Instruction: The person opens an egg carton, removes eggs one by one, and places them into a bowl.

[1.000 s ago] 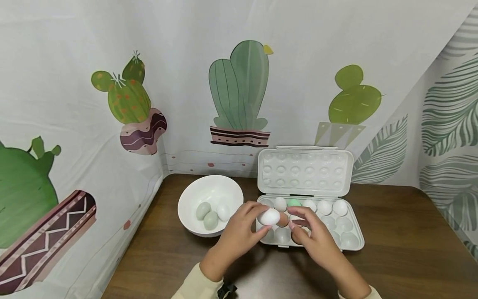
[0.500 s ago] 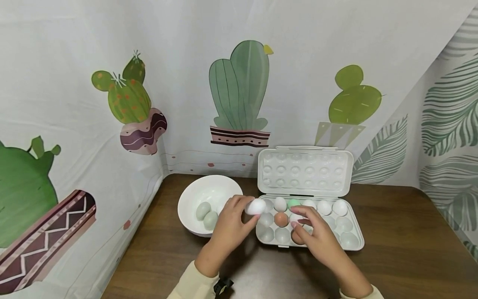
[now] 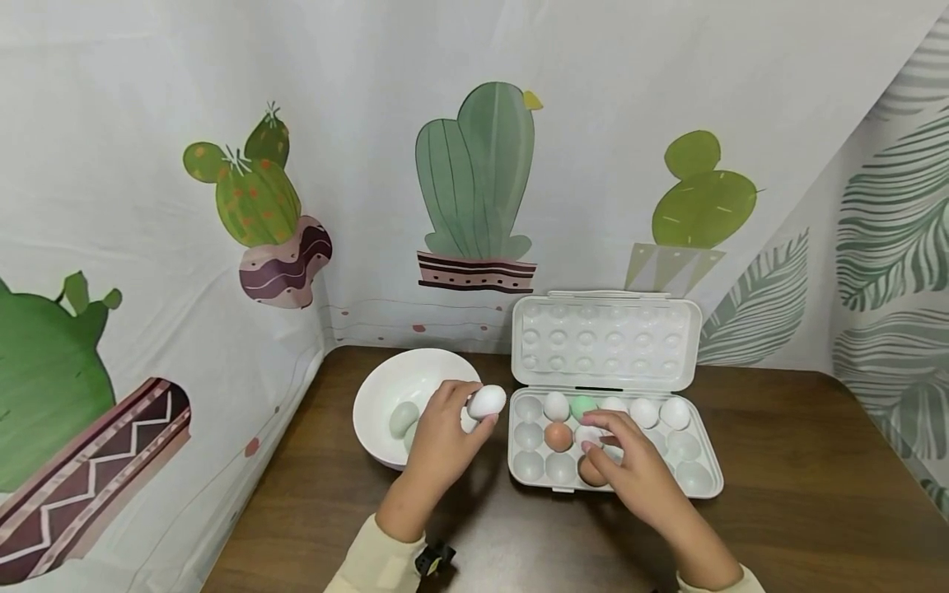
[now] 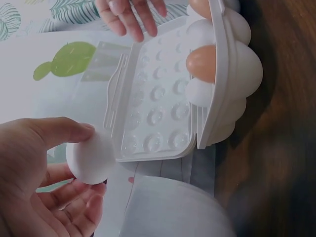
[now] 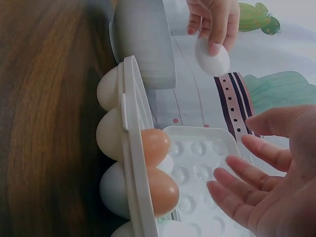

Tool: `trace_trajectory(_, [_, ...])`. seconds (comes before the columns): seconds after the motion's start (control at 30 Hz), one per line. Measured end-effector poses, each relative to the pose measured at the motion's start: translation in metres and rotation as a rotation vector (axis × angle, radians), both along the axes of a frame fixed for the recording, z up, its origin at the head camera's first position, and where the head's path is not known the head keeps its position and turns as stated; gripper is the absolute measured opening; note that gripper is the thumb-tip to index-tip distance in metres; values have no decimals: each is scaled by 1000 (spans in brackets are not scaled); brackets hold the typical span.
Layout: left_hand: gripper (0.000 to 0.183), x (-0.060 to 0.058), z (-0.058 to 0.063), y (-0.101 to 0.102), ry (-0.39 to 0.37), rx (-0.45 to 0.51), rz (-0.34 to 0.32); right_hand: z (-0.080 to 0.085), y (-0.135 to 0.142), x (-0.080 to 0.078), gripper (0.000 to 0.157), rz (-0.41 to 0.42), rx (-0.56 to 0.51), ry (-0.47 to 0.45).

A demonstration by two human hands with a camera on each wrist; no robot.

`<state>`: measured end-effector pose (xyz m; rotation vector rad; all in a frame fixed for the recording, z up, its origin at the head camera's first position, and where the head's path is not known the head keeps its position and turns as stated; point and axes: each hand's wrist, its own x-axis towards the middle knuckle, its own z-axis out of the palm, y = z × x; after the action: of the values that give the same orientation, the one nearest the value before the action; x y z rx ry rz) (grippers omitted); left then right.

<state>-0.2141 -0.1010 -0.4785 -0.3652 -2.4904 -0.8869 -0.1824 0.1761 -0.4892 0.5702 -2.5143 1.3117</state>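
Observation:
Between thumb and fingers, my left hand (image 3: 445, 432) pinches a white egg (image 3: 487, 401) beside the right rim of a white bowl (image 3: 371, 395). The same egg (image 4: 91, 157) shows close up in the left wrist view, held above the table. A pale green egg (image 3: 404, 418) lies in the bowl, partly behind the hand. My right hand (image 3: 630, 461) hovers over the egg carton (image 3: 704, 486) with relaxed, spread fingers and nothing in them. White eggs, a green egg (image 3: 583, 407) and brown eggs (image 3: 558, 436) sit in the carton's cups; the right hand hides some cups.
The carton's lid (image 3: 606, 342) stands raised at the back, against a wall cloth (image 3: 593, 123) printed with cacti. Beneath everything is a brown wooden table (image 3: 801, 461). A small black device (image 3: 434, 558) is at the left wrist.
My left hand has moved left with the white egg, from over the carton to the bowl's right side. My right hand stays over the carton with little movement.

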Motion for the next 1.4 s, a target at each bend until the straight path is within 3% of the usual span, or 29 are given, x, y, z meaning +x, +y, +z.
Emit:
trace_trajectory(0.53, [41, -4, -1, -10, -69, 45, 90, -3, 4, 0, 28, -65, 113, -216])
trace_trajectory(0.8, [40, -7, -8, -15, -123, 33, 143, -4, 4, 0, 25, -86, 179, -217])
trace_trajectory(1.4, [43, -10, -11, -23, -295, -19, 113, -5, 6, 1, 23, -78, 326, -286])
